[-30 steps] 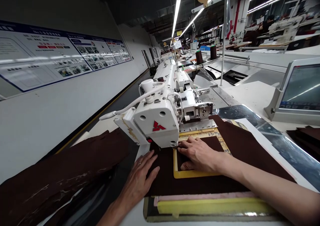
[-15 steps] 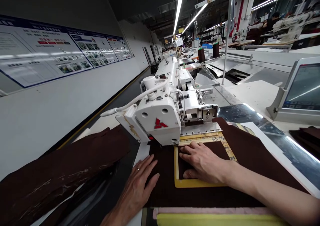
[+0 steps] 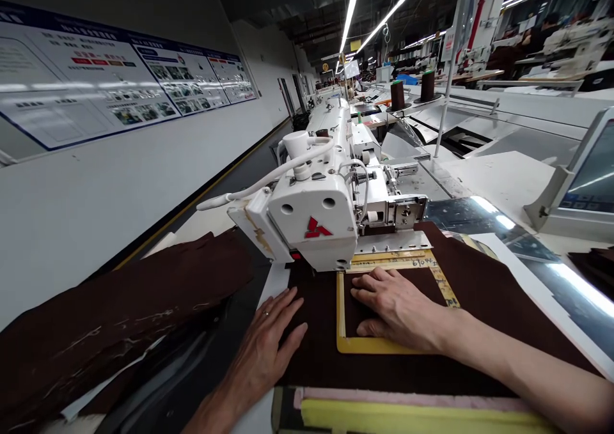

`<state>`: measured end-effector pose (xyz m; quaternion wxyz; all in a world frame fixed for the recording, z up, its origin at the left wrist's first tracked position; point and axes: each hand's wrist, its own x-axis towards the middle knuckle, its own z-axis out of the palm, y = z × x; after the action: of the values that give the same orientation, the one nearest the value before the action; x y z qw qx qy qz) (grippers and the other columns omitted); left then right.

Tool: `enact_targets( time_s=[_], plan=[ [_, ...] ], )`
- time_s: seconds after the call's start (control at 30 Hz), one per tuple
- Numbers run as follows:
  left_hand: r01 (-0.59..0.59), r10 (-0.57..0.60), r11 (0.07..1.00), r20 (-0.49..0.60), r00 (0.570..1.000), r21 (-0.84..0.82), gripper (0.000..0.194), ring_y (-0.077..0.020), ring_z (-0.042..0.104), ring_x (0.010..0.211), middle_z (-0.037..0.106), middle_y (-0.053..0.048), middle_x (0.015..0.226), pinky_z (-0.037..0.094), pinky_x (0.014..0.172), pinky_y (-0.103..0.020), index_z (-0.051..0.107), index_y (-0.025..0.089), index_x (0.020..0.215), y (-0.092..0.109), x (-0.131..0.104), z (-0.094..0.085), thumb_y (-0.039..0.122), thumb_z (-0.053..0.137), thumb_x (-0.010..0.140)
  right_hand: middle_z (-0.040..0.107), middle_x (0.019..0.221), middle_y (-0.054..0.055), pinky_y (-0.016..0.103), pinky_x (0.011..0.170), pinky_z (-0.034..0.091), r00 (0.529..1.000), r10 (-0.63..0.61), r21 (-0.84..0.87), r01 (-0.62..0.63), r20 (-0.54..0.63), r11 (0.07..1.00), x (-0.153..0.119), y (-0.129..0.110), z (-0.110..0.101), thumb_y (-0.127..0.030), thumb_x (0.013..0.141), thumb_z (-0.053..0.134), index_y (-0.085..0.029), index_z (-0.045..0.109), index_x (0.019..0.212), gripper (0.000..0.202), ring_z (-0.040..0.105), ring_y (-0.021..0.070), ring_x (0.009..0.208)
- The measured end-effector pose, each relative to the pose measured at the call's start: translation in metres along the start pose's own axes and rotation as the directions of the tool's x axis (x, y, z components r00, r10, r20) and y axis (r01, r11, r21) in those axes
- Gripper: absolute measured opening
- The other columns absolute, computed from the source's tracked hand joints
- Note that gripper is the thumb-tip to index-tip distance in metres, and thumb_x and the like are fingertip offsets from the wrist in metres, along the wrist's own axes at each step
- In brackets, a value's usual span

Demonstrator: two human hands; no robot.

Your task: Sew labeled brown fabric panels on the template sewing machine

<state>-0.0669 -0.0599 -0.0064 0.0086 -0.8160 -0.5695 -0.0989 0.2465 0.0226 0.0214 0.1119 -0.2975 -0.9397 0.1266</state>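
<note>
Dark brown fabric [image 3: 484, 300] lies flat under the head of a white sewing machine [image 3: 311, 210]. On it rests a yellow rectangular frame [image 3: 341, 312], fixed below the machine's metal clamp plate [image 3: 393, 242]. My right hand [image 3: 396, 306] lies palm down inside the frame, fingers stretched over the fabric, with the wrist crossing the frame's right part. My left hand [image 3: 271, 338], a ring on one finger, rests flat at the fabric's left edge, fingers spread. Neither hand grips anything. The needle area is hidden behind the machine head.
A pile of brown fabric [image 3: 144, 300] with loose threads lies at the left. Yellow and pink strips [image 3: 412, 415] run along the front edge. A screen [image 3: 590, 165] stands at the right, thread cones [image 3: 398, 95] farther back. Posters [image 3: 139, 82] hang on the left wall.
The view has shifted slightly, so the machine sits a little farther right and higher. Both hands stay in the same places on the fabric.
</note>
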Motion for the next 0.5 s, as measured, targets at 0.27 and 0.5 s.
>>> enact_targets(
  time_s=[0.27, 0.5],
  plan=[
    [-0.002, 0.0, 0.999, -0.042, 0.999, -0.032, 0.047, -0.0301, 0.047, 0.142, 0.046, -0.006, 0.157, 0.048, 0.113, -0.05, 0.05, 0.029, 0.147, -0.003, 0.0, 0.005, 0.042, 0.052, 0.101, 0.058, 0.14, 0.015, 0.05, 0.101, 0.046, 0.997, 0.013, 0.066, -0.018, 0.082, 0.998, -0.004, 0.003, -0.012, -0.046, 0.095, 0.065, -0.016, 0.064, 0.134, 0.05, 0.053, 0.0347, 0.121],
    [-0.039, 0.035, 0.998, -0.087, 0.996, -0.044, 0.046, -0.0313, 0.049, 0.14, 0.049, -0.008, 0.154, 0.047, 0.112, -0.052, 0.053, 0.027, 0.144, -0.009, 0.002, 0.01, 0.045, 0.052, 0.101, 0.061, 0.137, 0.014, 0.045, 0.103, 0.05, 0.985, 0.168, 0.145, -0.173, 0.047, 0.974, -0.043, 0.033, -0.047, -0.052, 0.101, 0.051, -0.017, 0.056, 0.144, 0.056, 0.058, 0.0304, 0.124]
  ],
)
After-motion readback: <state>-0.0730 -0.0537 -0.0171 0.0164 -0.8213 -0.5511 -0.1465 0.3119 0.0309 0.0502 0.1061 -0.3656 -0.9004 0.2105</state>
